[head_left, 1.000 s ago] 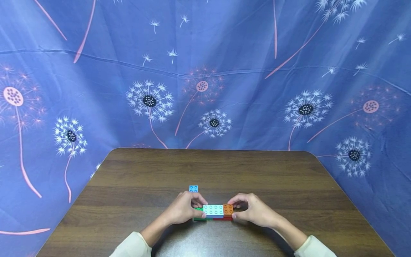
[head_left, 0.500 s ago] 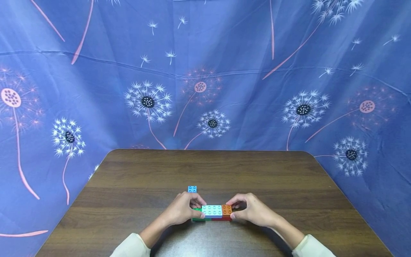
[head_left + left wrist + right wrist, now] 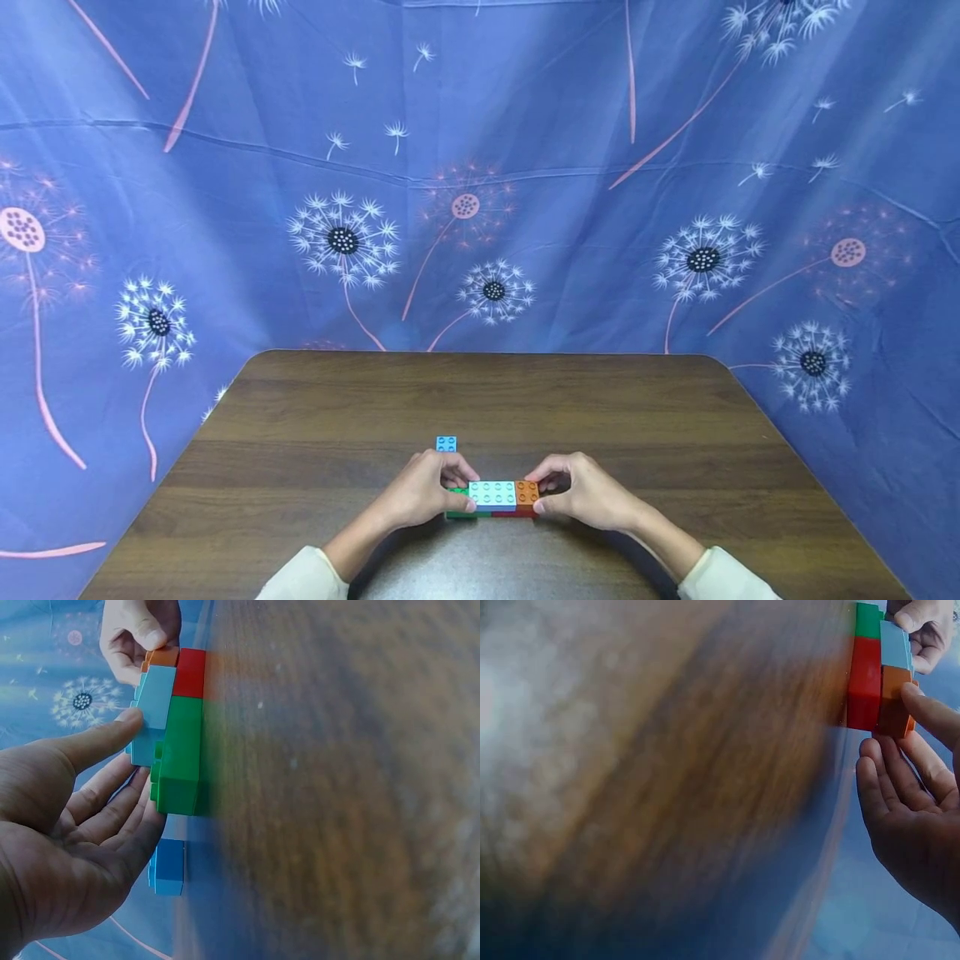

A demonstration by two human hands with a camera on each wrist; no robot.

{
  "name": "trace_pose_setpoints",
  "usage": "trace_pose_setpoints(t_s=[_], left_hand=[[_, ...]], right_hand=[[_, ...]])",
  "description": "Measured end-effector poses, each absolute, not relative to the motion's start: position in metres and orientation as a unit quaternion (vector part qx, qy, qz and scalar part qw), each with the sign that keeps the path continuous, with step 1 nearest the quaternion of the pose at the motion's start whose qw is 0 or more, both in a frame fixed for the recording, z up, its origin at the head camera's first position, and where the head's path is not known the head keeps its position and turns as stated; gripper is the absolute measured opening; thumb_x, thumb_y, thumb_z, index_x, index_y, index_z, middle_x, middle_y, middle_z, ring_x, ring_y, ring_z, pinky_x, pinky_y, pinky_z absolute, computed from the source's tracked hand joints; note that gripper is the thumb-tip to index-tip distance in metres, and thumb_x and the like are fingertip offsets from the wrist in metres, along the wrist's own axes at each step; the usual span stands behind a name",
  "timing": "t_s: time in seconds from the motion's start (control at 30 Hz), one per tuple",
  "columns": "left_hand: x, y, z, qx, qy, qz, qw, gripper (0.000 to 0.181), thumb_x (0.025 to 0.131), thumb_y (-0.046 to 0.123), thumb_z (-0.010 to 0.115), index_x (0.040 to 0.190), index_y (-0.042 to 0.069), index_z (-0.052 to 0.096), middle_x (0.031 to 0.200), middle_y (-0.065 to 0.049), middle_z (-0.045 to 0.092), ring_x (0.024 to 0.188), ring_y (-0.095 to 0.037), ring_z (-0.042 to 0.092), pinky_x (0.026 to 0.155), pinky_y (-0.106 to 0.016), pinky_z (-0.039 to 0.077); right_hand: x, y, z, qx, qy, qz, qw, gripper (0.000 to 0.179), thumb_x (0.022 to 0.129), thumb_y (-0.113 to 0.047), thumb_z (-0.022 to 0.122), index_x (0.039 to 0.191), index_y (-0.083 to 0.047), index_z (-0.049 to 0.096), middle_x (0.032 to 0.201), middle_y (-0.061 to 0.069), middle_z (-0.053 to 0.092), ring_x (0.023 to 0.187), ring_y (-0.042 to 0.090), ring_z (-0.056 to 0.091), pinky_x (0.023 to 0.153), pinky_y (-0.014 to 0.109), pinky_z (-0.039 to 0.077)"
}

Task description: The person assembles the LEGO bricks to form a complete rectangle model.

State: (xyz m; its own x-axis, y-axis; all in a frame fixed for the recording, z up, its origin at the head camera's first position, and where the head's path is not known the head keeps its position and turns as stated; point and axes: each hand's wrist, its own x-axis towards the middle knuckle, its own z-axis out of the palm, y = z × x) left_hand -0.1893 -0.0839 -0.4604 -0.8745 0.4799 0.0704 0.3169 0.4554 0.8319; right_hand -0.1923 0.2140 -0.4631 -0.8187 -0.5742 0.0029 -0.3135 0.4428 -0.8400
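Observation:
Two bricks form the upper layer of a small toy-brick build: a light blue brick [image 3: 492, 496] and, against its right end, an orange brick [image 3: 527, 493]. Below them lie a green brick [image 3: 182, 757] and a red brick [image 3: 864, 684], end to end on the table. Studs of the green one show past the light blue brick's left end. My left hand [image 3: 418, 492] pinches the light blue brick near that end, thumb in front and fingers behind. On the other side, my right hand [image 3: 592, 496] pinches the orange brick between thumb and index finger.
A separate blue brick [image 3: 446, 442] with studs up lies behind my left hand. The brown wooden table [image 3: 600, 400] reaches back to a blue dandelion-print cloth [image 3: 570, 208] hanging around it.
The head view has drifted slightly, so everything sits a little further left and lower. Both hands keep their hold, and the bricks stay in the same arrangement.

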Motion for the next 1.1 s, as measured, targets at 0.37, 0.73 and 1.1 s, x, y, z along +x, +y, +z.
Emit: trace_pose_setpoints(t_s=[0.37,0.73,1.1], left_hand=[[-0.191,-0.083,-0.458,0.234,0.854,0.457,0.086,0.025,0.075,0.011,0.09,0.096,0.01,0.076,0.089,-0.001,0.076,0.08,-0.004,0.066,0.073,-0.02,0.055],[-0.194,-0.084,-0.461,0.247,0.85,0.457,0.089,0.027,0.075,0.013,0.091,0.098,0.008,0.077,0.089,-0.001,0.077,0.081,-0.005,0.067,0.076,-0.019,0.056],[-0.208,-0.101,-0.449,0.243,0.851,0.462,0.054,0.029,0.083,0.017,0.086,0.107,0.005,0.076,0.102,-0.012,0.078,0.094,-0.025,0.073,0.082,-0.027,0.058]], right_hand=[[-0.194,0.213,-0.459,-0.262,0.839,-0.456,0.138,0.027,0.085,-0.019,0.085,0.109,-0.013,0.075,0.108,0.005,0.075,0.096,0.015,0.069,0.081,0.022,0.057],[-0.194,0.215,-0.471,-0.24,0.811,-0.503,0.176,0.027,0.088,-0.014,0.081,0.112,-0.008,0.072,0.118,0.015,0.072,0.108,0.021,0.07,0.086,0.024,0.059],[-0.194,0.213,-0.468,-0.243,0.806,-0.509,0.176,0.027,0.088,-0.012,0.081,0.112,-0.006,0.072,0.117,0.016,0.073,0.108,0.022,0.07,0.086,0.022,0.058]])
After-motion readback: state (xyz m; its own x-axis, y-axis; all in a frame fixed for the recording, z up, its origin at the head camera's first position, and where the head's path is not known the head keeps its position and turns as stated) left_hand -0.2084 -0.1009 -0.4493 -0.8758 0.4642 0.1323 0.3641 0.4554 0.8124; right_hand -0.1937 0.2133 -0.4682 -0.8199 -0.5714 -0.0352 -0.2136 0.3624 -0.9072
